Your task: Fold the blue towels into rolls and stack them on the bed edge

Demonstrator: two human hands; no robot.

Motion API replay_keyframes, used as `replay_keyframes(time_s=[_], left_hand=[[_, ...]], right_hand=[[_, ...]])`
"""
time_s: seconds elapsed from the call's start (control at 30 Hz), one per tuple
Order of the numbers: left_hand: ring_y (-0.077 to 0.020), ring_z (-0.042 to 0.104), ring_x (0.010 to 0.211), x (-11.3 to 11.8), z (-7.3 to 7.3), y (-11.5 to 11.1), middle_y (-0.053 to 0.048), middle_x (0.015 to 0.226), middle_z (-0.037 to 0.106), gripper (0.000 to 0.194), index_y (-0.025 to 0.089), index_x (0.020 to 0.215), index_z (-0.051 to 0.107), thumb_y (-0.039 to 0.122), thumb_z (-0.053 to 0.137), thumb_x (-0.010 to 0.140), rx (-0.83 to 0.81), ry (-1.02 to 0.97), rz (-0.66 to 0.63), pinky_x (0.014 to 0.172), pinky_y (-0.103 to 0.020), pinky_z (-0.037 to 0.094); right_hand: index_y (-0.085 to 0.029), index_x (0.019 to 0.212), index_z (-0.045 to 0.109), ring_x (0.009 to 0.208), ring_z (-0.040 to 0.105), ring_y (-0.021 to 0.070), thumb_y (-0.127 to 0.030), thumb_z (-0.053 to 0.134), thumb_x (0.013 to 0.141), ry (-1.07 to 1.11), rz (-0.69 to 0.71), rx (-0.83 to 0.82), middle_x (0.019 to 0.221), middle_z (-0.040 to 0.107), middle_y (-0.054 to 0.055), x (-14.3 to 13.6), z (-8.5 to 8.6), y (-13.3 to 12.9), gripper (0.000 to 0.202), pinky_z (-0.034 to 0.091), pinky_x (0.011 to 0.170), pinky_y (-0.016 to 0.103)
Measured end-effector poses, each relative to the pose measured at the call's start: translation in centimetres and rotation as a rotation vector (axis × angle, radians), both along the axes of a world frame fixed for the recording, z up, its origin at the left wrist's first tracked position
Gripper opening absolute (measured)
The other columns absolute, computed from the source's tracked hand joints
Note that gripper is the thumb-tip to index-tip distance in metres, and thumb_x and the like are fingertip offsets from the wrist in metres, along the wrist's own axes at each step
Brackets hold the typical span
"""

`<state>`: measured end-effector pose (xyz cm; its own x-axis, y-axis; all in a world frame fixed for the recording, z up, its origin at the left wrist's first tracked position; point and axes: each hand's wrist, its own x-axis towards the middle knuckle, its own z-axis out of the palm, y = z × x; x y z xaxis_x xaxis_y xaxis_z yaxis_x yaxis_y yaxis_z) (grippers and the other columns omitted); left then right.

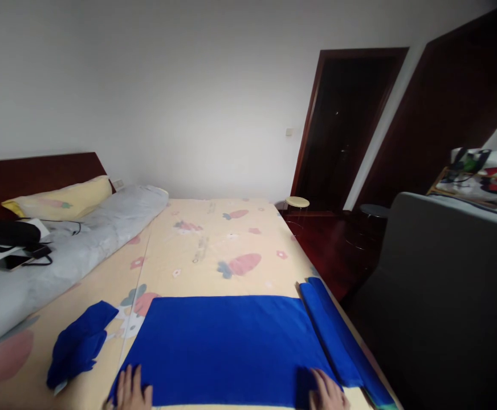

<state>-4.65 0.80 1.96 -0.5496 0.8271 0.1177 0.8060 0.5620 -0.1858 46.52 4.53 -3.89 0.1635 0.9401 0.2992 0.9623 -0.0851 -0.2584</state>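
A blue cloth (227, 347) is spread flat on the bed, forming a wide rectangle. My left hand (134, 392) rests at its near left corner, fingers outstretched and lying on the fabric. At the near right corner, my right hand (328, 393) touches the cloth with its fingers extended; the lower part of this hand is cut off by the picture's edge. Just right of the spread cloth lie two long blue rolls (331, 336), side by side, seemingly of similar fabric. A crumpled blue cloth (80, 344) sits left of my left hand.
The bed's patterned cream sheet (206, 245) stretches to the far wall. Along the left lie a grey quilt (98, 250), a yellow pillow (69, 199) and a phone (15, 261) with cables. A dark grey panel (436, 296) stands right, beyond the bed edge, near stools (297, 202).
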Motion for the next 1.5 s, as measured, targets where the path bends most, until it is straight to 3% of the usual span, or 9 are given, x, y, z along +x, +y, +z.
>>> replay_keyframes(time_s=[0.23, 0.33, 0.43, 0.67, 0.77, 1.03, 1.13, 1.23, 1.5], left_hand=[[-0.0148, 0.023, 0.145, 16.1, 2.3, 6.1, 0.003, 0.157, 0.025, 0.071, 0.028, 0.145, 0.032, 0.012, 0.038, 0.076, 0.068, -0.372, -0.642, 0.115, -0.037, 0.026], [-0.0153, 0.022, 0.145, 19.0, 2.0, 7.6, 0.005, 0.157, 0.024, 0.074, 0.031, 0.145, 0.030, 0.011, 0.037, 0.075, -0.021, -0.474, -0.687, 0.117, -0.041, 0.023], [-0.0180, 0.021, 0.145, 15.4, 0.9, 7.4, 0.003, 0.157, 0.022, 0.063, 0.033, 0.146, 0.027, 0.022, 0.032, 0.084, -0.034, -0.440, -0.546, 0.118, -0.048, 0.020], [-0.0190, 0.018, 0.146, -2.9, -1.4, 2.8, 0.000, 0.159, 0.018, 0.062, 0.027, 0.149, 0.015, 0.046, 0.021, 0.090, -0.022, -0.243, -0.184, 0.116, -0.048, 0.021], [-0.0191, 0.018, 0.146, -3.9, -0.9, 2.6, -0.003, 0.159, 0.020, 0.062, 0.024, 0.149, 0.019, 0.040, 0.024, 0.090, -0.035, -0.203, -0.139, 0.114, -0.049, 0.024], [-0.0190, 0.019, 0.146, 14.5, 0.6, 9.3, 0.002, 0.158, 0.020, 0.068, 0.034, 0.146, 0.026, 0.016, 0.035, 0.081, 0.017, -0.403, -0.524, 0.113, -0.048, 0.027], [-0.0196, 0.023, 0.144, 18.5, 0.1, 11.2, 0.002, 0.156, 0.024, 0.072, 0.034, 0.145, 0.027, 0.010, 0.034, 0.077, -0.037, -0.488, -0.639, 0.115, -0.050, 0.024], [-0.0192, 0.023, 0.145, 16.1, -0.2, 11.7, 0.003, 0.157, 0.022, 0.068, 0.033, 0.146, 0.024, 0.014, 0.033, 0.081, -0.038, -0.463, -0.620, 0.117, -0.050, 0.022], [-0.0187, 0.021, 0.145, -2.8, 0.4, 9.7, -0.001, 0.158, 0.023, 0.059, 0.025, 0.148, 0.020, 0.043, 0.022, 0.092, -0.058, -0.184, -0.180, 0.116, -0.045, 0.022]], right_hand=[[-0.027, 0.134, 0.050, 0.136, 0.039, 0.0224, -0.018, 0.039, 0.077, 0.190, 0.410, -0.202, 0.147, 0.045, 0.004, -16.1, 6.5, 3.9, 0.059, 0.032, 0.109, 0.044], [-0.028, 0.138, 0.045, 0.141, 0.031, 0.0219, -0.021, 0.040, 0.078, 0.222, 0.533, -0.341, 0.153, 0.035, 0.003, -17.9, 7.5, 5.1, 0.061, 0.025, 0.113, 0.047], [-0.027, 0.140, 0.043, 0.142, 0.028, 0.0227, -0.027, 0.037, 0.083, 0.180, 0.436, -0.344, 0.154, 0.031, 0.004, -13.9, 6.4, 5.3, 0.056, 0.024, 0.114, 0.050], [-0.023, 0.139, 0.044, 0.138, 0.036, 0.0246, -0.040, 0.029, 0.088, 0.044, 0.057, -0.100, 0.149, 0.040, 0.007, 1.0, 1.0, 3.5, 0.056, 0.037, 0.106, 0.048], [-0.015, 0.133, 0.052, 0.136, 0.039, 0.0272, -0.036, 0.030, 0.087, 0.019, -0.026, -0.031, 0.144, 0.046, 0.013, 1.2, 0.3, 3.8, 0.056, 0.040, 0.103, 0.047], [-0.026, 0.143, 0.038, 0.143, 0.023, 0.0231, -0.018, 0.037, 0.080, 0.260, 0.572, -0.240, 0.154, 0.028, 0.003, -16.6, 5.3, 7.4, 0.063, 0.028, 0.114, 0.047], [-0.026, 0.146, 0.032, 0.143, 0.022, 0.0224, -0.024, 0.038, 0.084, 0.300, 0.743, -0.332, 0.154, 0.028, 0.003, -19.4, 6.1, 8.8, 0.062, 0.024, 0.116, 0.047], [-0.024, 0.143, 0.039, 0.143, 0.023, 0.0232, -0.024, 0.041, 0.082, 0.218, 0.652, -0.298, 0.153, 0.031, 0.004, -15.8, 5.3, 10.2, 0.061, 0.021, 0.117, 0.048], [-0.013, 0.140, 0.044, 0.141, 0.030, 0.0247, -0.040, 0.028, 0.088, -0.003, 0.103, -0.151, 0.150, 0.039, 0.010, 1.2, 1.0, 12.3, 0.061, 0.029, 0.113, 0.047]])
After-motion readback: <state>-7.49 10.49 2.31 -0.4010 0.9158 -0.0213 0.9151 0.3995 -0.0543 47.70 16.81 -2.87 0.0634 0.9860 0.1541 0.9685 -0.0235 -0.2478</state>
